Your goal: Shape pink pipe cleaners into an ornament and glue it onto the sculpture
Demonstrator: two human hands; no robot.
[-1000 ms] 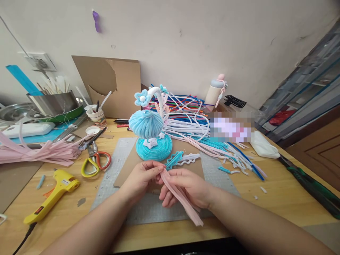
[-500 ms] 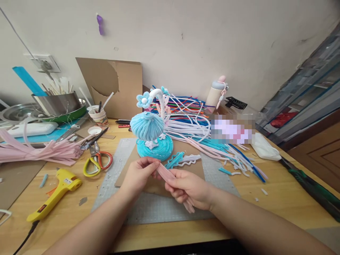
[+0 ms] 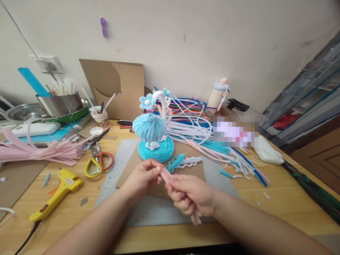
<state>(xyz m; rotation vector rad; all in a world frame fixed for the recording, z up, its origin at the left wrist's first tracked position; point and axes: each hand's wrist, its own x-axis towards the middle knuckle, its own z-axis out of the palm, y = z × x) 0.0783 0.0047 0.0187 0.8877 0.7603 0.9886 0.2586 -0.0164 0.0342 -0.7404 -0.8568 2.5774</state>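
A small bundle of pale pink pipe cleaners point(image 3: 167, 175) runs between my two hands above the cardboard sheet. My left hand point(image 3: 145, 177) pinches its upper end between thumb and fingers. Wrapped round its middle is my right hand point(image 3: 192, 194), and the lower ends stick out below that fist. Just beyond my hands stands a lamp-shaped pipe-cleaner craft point(image 3: 150, 128) with a blue pleated shade, a round blue base and a flowered white stem. Wavy blue pipe cleaners point(image 3: 176, 163) and wavy white ones point(image 3: 191, 161) lie beside its base.
Cardboard point(image 3: 126, 177) lies on a grey cutting mat point(image 3: 106, 191). To the left are a yellow glue gun point(image 3: 61, 189), scissors point(image 3: 98, 163) and pink pipe cleaners point(image 3: 39, 150). Loose coloured pipe cleaners point(image 3: 193, 124) spread behind right, near a bottle point(image 3: 216, 95).
Both hands still hold the pink bundle. My right hand has closed further round it and shifted slightly down and right. The whole view has moved a little.
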